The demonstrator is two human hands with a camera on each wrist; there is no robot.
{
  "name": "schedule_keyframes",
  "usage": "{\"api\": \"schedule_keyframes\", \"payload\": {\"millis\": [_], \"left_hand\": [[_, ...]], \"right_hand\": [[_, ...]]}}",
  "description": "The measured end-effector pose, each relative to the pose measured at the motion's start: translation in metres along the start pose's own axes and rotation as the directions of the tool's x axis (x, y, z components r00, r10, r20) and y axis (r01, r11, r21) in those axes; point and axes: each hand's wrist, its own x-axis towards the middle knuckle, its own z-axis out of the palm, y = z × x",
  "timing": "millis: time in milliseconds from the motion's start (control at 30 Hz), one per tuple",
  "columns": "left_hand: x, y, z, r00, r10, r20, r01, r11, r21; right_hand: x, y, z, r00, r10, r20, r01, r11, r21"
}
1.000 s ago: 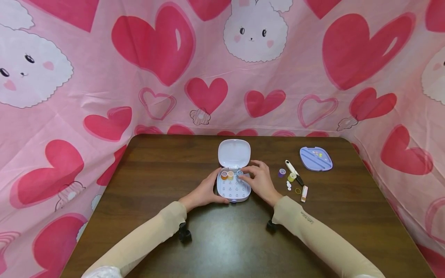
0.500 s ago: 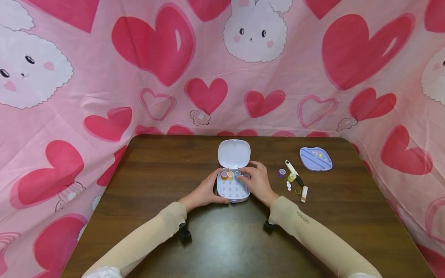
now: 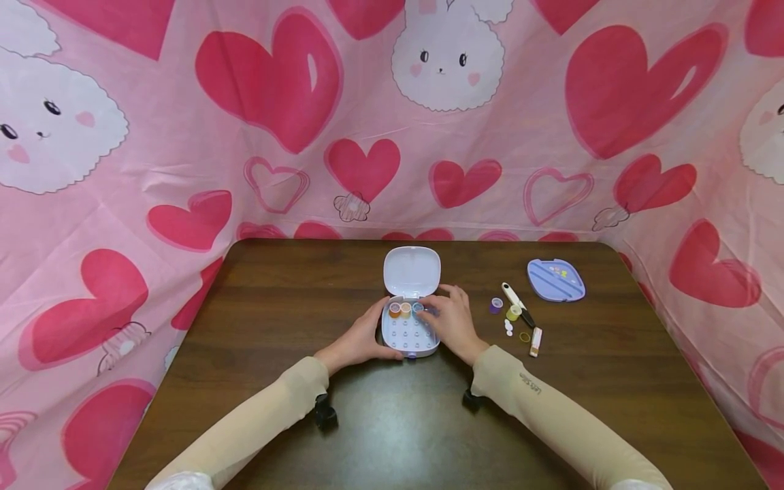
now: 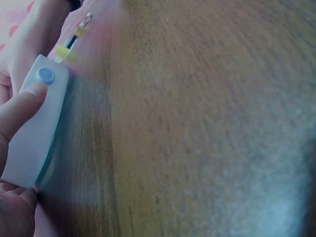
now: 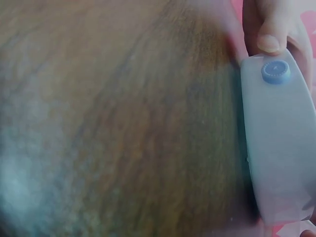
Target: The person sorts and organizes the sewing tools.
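A white sewing box [image 3: 412, 329] stands with its lid [image 3: 412, 271] raised, its inside set with rows of small pegs. In the back row sit an orange thread spool [image 3: 395, 310] and a cream thread spool [image 3: 406, 310]. Beside them, my right hand [image 3: 454, 318] pinches a blue thread spool [image 3: 418, 308] between thumb and fingers. My left hand [image 3: 364, 336] grips the box's left side, thumb at the front. The left wrist view shows that thumb [image 4: 29, 106] by the blue catch [image 4: 45, 75]. In the right wrist view, the box front [image 5: 279, 133] hides the spools.
Right of the box lie a purple spool [image 3: 496, 305], a yellow-green spool [image 3: 513, 312], a slim white-and-black tool [image 3: 518, 303], small white pieces [image 3: 509, 327], a yellow ring [image 3: 525, 337] and a white-and-orange stick [image 3: 535, 341]. A lavender tray [image 3: 554, 286] with small coloured bits lies behind.
My right hand has moved slightly left with the blue spool, bringing it close beside the cream one. My left hand keeps its hold on the box.
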Motion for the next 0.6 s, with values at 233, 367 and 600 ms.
{"api": "schedule_keyframes", "payload": {"millis": [233, 367, 600], "left_hand": [[0.0003, -0.0003, -0.0005, 1.0, -0.009, 0.013, 0.009, 1.0, -0.01], [0.0009, -0.0012, -0.0005, 1.0, -0.004, 0.016, 0.005, 1.0, -0.01], [0.001, -0.0017, -0.0005, 1.0, 0.004, 0.012, -0.004, 1.0, -0.015]], "right_hand": [[0.0015, -0.0008, -0.0001, 0.999, -0.028, 0.032, 0.03, 0.997, -0.066], [0.0018, -0.0022, -0.0009, 0.998, -0.035, 0.045, 0.039, 0.995, -0.096], [0.0014, -0.005, -0.0018, 0.998, -0.034, 0.045, 0.04, 0.991, -0.127]]}}
